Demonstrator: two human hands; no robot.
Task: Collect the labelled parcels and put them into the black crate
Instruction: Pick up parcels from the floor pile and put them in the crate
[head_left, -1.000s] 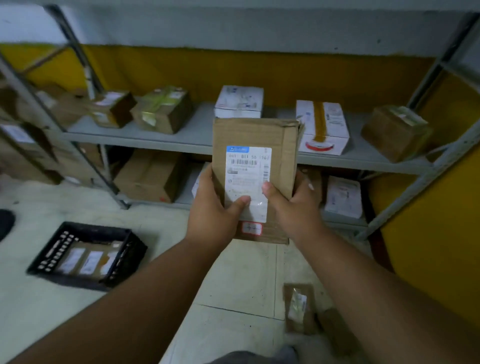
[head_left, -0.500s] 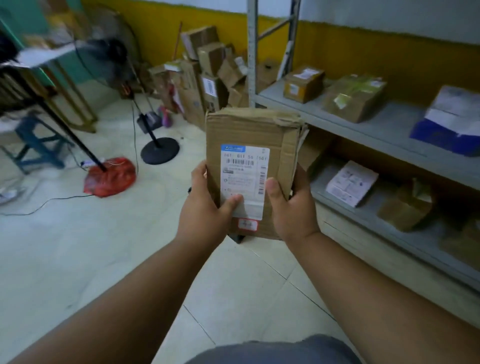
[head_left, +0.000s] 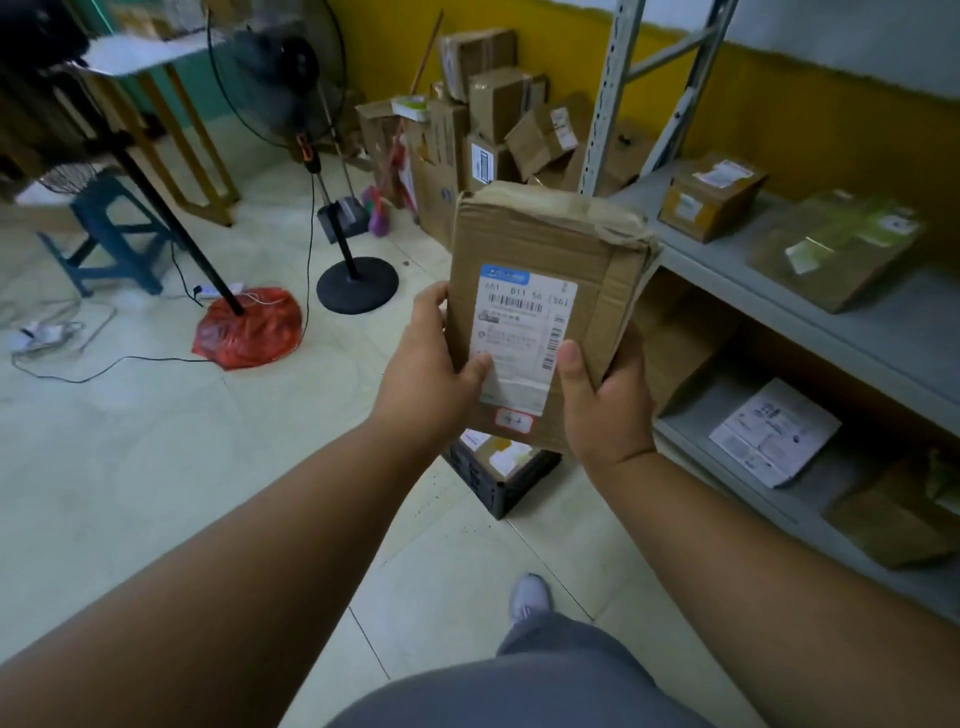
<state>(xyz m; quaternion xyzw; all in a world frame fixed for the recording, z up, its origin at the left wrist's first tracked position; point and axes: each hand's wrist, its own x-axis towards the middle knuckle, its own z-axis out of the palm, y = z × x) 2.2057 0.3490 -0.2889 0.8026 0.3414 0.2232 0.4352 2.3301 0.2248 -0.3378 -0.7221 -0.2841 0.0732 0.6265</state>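
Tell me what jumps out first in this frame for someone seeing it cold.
The cardboard parcel with a white barcode label, held upright at centre by the left hand and right hand. Just beneath it the black crate peeks out on the floor. A red plastic bag lies at left.

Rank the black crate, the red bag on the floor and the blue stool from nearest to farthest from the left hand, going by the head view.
1. Black crate: just below the left hand, on the floor under the held parcel.
2. Red bag: to the left on the floor.
3. Blue stool: far left, beyond the bag.
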